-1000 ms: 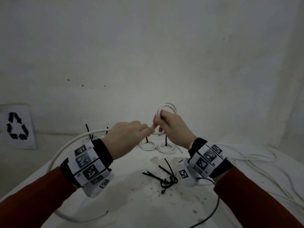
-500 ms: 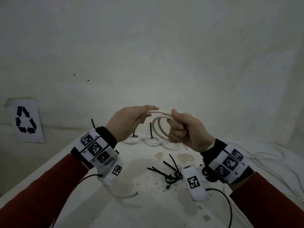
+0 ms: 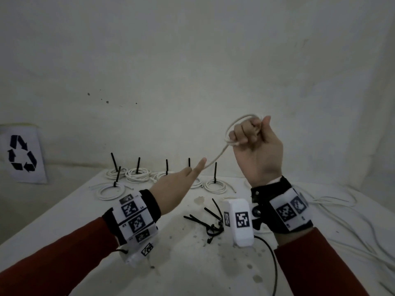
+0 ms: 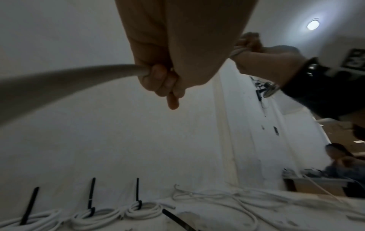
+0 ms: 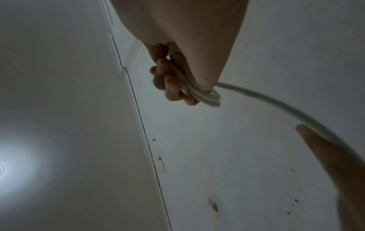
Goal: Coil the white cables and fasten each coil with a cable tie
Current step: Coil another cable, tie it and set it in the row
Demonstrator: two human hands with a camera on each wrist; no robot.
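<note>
The right hand [image 3: 255,146] is now raised above the worktop [image 3: 64,221] with its fingers curled tight round a small coil [image 3: 232,133] of white cable, two loops or so showing at the knuckles in the right wrist view. Half a second ago both hands met close together at the coil, chest-high; now they are drawn apart, and the left hand [image 3: 177,186] sits lower and nearer the worktop, with a free run of the cable [image 3: 215,158] stretched slantwise between them. The left hand's curled fingers [image 4: 158,81] grip that run while one finger points forward along it. I take this as slack pulled out for the next turn, so the coil is still growing and no tie is due yet. Just below and between the wrists lies a heap of loose black cable ties [image 3: 210,223], within easy reach. Beyond the left hand, a row of finished coils [image 3: 136,175] rests on the worktop, each with a black tie tail standing up. Past the right wrist, uncoiled white cables [image 3: 333,201] trail over the cloth, so more work remains.
</note>
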